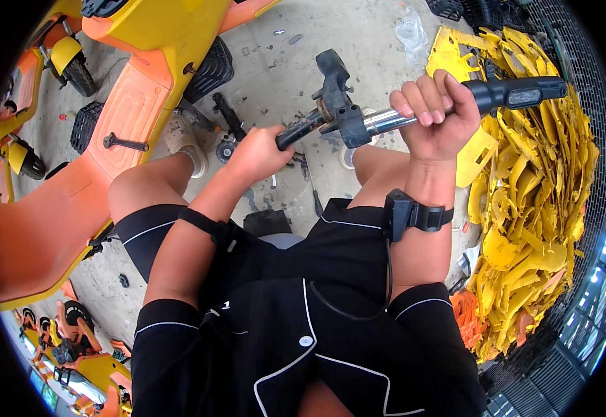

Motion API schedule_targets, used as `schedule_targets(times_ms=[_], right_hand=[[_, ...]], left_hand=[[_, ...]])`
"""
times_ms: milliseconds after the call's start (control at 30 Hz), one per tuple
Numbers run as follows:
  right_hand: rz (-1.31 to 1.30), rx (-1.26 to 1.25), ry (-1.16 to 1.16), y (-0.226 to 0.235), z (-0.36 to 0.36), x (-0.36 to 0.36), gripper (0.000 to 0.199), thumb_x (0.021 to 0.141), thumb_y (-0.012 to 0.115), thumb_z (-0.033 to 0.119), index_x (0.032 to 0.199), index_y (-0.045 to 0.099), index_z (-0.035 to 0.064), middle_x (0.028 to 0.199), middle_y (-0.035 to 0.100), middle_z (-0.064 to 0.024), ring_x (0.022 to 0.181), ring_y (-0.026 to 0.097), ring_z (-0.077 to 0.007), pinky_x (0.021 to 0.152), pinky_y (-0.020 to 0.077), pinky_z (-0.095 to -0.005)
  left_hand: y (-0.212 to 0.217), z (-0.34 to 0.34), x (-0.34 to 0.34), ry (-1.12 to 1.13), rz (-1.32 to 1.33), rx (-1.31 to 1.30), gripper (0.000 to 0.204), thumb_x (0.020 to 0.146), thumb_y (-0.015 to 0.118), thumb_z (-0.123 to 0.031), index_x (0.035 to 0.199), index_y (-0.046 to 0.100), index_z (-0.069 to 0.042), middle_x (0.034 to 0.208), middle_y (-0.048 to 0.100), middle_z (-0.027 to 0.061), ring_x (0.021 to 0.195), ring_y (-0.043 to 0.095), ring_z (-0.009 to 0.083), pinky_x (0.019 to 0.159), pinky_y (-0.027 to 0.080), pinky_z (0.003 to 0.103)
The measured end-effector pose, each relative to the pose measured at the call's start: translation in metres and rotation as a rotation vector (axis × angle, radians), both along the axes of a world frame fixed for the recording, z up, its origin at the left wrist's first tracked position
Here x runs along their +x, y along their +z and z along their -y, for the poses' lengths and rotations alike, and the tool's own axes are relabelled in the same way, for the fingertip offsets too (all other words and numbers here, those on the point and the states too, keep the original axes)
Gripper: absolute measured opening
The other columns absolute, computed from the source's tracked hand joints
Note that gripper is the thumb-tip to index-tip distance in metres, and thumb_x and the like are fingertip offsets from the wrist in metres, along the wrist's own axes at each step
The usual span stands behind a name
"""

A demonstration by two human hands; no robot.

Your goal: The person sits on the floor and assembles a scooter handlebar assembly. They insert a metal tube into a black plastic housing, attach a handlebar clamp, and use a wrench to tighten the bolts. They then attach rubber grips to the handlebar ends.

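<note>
Head view: a shaft assembly (pixel 345 122) was held above the concrete floor (pixel 358 43), across the space between the person's knees. Its left end was a dark tube (pixel 299 131), its middle an irregular black bracket (pixel 350 124), and its right portion a silver tube (pixel 386 122) and a black handle (pixel 501 94) with a pale oblong inset. The left hand (pixel 258 154) was closed around the end of the dark tube. The right hand (pixel 436 115) grasped the assembly where silver met black, its curled fingers hiding the junction. A wrist device (pixel 414 214) was strapped to the right forearm.

At the left edge of the floor stood a yellow scooter body (pixel 181 35) with an orange footboard (pixel 139 87); a T-shaped tool (pixel 123 143) lay across the footboard's near part, one end close to its right edge. Near the left knee, a dark elongated part (pixel 228 115) and a round part (pixel 226 149) rested on the floor. A slender tool (pixel 315 193) with a dark grip lay between the legs. A heap of yellow panels (pixel 525 181) lined the floor's right edge, and a clear plastic bag (pixel 411 32) lay toward its far right corner.
</note>
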State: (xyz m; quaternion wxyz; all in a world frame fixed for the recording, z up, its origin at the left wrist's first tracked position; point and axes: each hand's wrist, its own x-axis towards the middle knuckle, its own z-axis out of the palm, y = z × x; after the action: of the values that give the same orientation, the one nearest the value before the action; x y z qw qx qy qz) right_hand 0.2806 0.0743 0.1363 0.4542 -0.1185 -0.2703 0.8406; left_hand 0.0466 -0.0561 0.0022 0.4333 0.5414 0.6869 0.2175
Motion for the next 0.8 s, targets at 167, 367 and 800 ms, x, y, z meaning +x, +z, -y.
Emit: schedule_targets(times_ms=[167, 367, 800], right_hand=[[-0.053, -0.006, -0.141, 0.002, 0.01, -0.015, 0.037, 0.098, 0.047, 0.025, 0.062, 0.048, 0.0162, 0.05, 0.043, 0.0028, 0.048, 0.042, -0.0135, 0.058, 0.039, -0.0337], [0.026, 0.028, -0.25, 0.012, 0.009, -0.02, 0.035, 0.097, 0.049, 0.025, 0.063, 0.052, 0.0158, 0.049, 0.045, 0.0023, 0.046, 0.042, -0.0139, 0.055, 0.0382, -0.0334], [-0.009, 0.016, -0.161, 0.006, 0.009, -0.023, 0.036, 0.096, 0.047, 0.022, 0.061, 0.05, 0.0165, 0.048, 0.042, 0.0028, 0.044, 0.041, -0.0132, 0.055, 0.0391, -0.0331]], left_hand=[[-0.012, 0.001, 0.009, 0.072, 0.125, 0.012, 0.024, 0.082, 0.069, -0.021, 0.092, 0.067, 0.001, 0.064, 0.062, 0.0153, 0.058, 0.063, 0.0251, 0.059, 0.049, 0.039], [-0.009, 0.006, 0.034, 0.083, 0.248, -0.103, 0.022, 0.079, 0.067, -0.021, 0.086, 0.066, 0.001, 0.066, 0.063, 0.0186, 0.061, 0.063, 0.0314, 0.062, 0.05, 0.041], [-0.012, 0.003, 0.015, 0.06, 0.187, -0.059, 0.023, 0.081, 0.067, -0.021, 0.091, 0.068, 0.0, 0.064, 0.063, 0.0144, 0.053, 0.061, 0.0233, 0.057, 0.05, 0.039]])
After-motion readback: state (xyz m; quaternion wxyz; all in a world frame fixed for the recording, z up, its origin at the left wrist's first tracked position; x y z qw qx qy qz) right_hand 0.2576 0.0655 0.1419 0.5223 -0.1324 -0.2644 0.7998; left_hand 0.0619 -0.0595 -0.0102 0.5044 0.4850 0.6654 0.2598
